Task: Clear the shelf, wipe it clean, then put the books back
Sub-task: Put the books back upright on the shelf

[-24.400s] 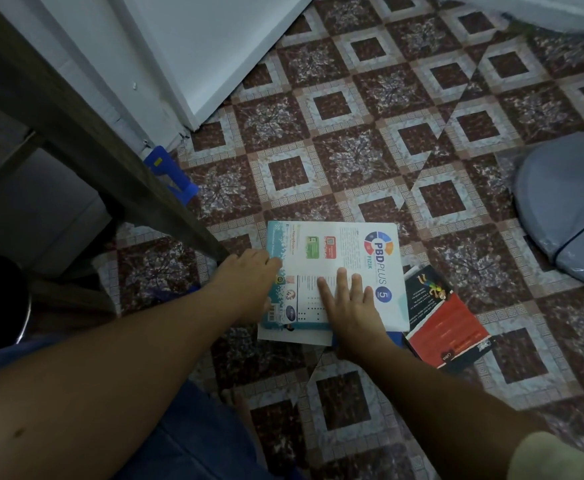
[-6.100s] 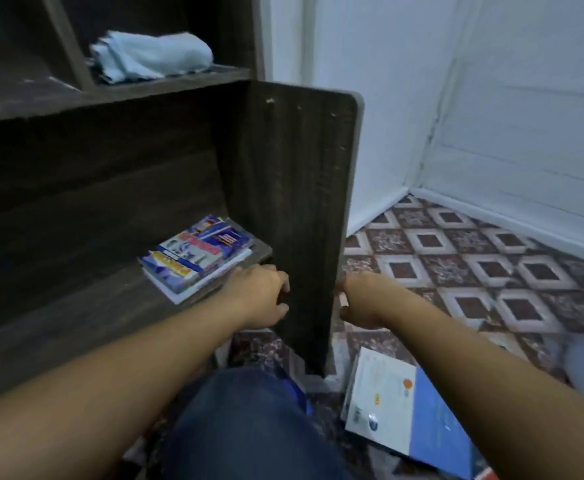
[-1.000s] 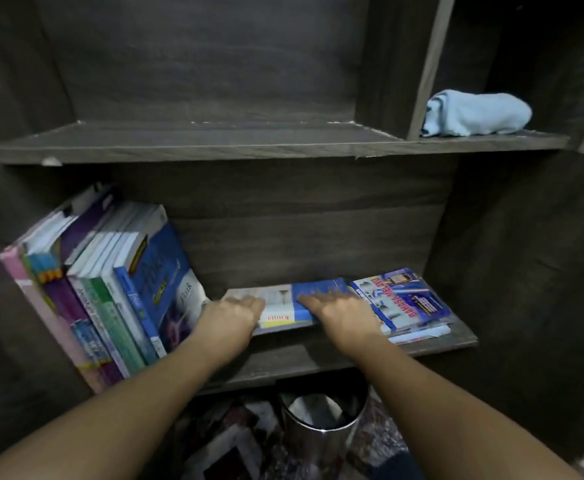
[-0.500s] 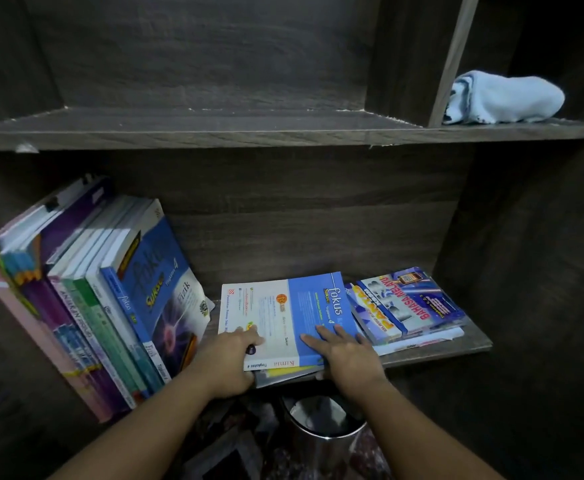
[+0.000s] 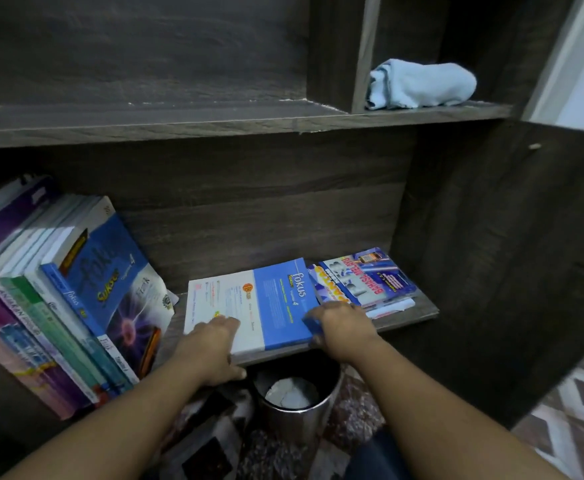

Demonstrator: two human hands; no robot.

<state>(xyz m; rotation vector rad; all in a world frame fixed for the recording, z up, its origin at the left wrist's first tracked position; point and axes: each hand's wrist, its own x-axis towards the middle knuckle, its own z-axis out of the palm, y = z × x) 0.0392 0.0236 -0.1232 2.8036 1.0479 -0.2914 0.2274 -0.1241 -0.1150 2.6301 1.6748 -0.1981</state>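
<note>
A white and blue "fokus" book [image 5: 270, 306] lies flat on the dark wooden lower shelf [image 5: 405, 318]. My left hand [image 5: 211, 344] rests on its near left corner, fingers flat on the cover and thumb down by the shelf's front edge. My right hand [image 5: 342, 327] grips the book's near right corner with curled fingers. Just to the right lies a flat stack of blue books [image 5: 366, 284]. At the left of the shelf a row of books [image 5: 62, 299] leans to the left. A light blue cloth [image 5: 422, 84] sits bunched on the upper shelf.
A shiny metal bin [image 5: 294, 414] stands on the floor under the shelf, between my arms. The unit's dark side panel [image 5: 512, 258] closes the right side. Patterned floor tiles [image 5: 574, 403] show at the lower right. The upper shelf board [image 5: 179, 121] runs across above.
The fokus book, which hung over the shelf's front edge half a second ago, now lies further in on the shelf. Both hands moved with it; my right hand shifted to its right corner.
</note>
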